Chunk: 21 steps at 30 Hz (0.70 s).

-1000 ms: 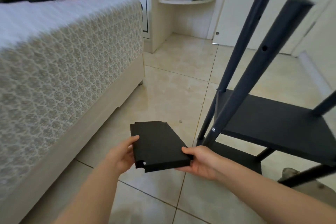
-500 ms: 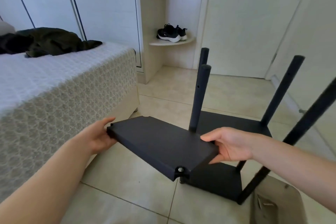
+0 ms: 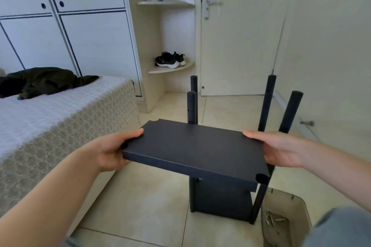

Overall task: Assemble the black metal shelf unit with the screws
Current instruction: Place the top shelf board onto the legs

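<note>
Black metal shelf panel is hanging just over the half-built frame standing on the floor. Left hand is gripping its nine o'clock edge, right hand its three o'clock edge, fingers clasping it. Screws are lying in a tray at five o'clock.

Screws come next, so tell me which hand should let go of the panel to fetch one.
Probably right. The right hand holds the shelf panel on the side nearest the tray of screws; the left hand holds the far side, by the bed.
</note>
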Motion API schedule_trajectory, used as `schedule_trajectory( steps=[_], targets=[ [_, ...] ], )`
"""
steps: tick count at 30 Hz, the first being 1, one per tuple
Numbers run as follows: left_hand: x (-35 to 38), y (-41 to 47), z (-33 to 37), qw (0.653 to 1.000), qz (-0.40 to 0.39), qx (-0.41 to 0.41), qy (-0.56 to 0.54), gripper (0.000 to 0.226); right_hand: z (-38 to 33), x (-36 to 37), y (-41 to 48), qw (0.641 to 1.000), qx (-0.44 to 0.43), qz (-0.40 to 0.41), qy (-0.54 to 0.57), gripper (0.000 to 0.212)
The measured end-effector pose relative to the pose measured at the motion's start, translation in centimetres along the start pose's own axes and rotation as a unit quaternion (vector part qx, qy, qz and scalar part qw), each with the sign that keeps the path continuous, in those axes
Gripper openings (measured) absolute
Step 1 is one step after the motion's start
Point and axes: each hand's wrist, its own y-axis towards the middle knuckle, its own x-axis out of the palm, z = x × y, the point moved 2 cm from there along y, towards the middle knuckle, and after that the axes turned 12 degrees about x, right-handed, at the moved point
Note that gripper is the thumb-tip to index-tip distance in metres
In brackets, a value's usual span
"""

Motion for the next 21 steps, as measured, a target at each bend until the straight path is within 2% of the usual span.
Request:
schedule_trajectory(
  steps=[2, 4, 8, 13, 15, 21],
  targets=[
    [1.0, -0.6, 0.5, 1.000, 0.001, 0.006, -0.007, 0.040, 0.5, -0.5, -1.0, 0.997, 0.000, 0.002, 0.071, 0.052],
    [2.0, -1.2, 0.7, 1.000, 0.009, 0.005, -0.017, 0.037, 1.1, -0.8, -2.1, 0.995, 0.005, -0.012, 0.098, 0.049],
    [3.1, -2.0, 0.7, 0.999, 0.022, 0.010, -0.031, 0.021, 1.6, -1.1, -4.0, 0.994, -0.015, -0.026, 0.108, 0.042],
    [4.0, -2.7, 1.4, 0.999, 0.012, 0.038, -0.022, 0.018, 0.8, -1.8, -6.1, 0.993, -0.053, -0.004, 0.105, 0.043],
    [4.5, -2.9, 2.0, 0.998, -0.002, 0.056, 0.002, 0.020, 0.2, -2.3, -7.0, 0.993, -0.067, 0.014, 0.095, 0.040],
    [7.2, -3.7, 4.4, 0.993, -0.060, 0.088, 0.044, 0.039, -3.2, -4.4, -9.6, 0.981, -0.148, 0.098, 0.073, 0.015]
  ],
)
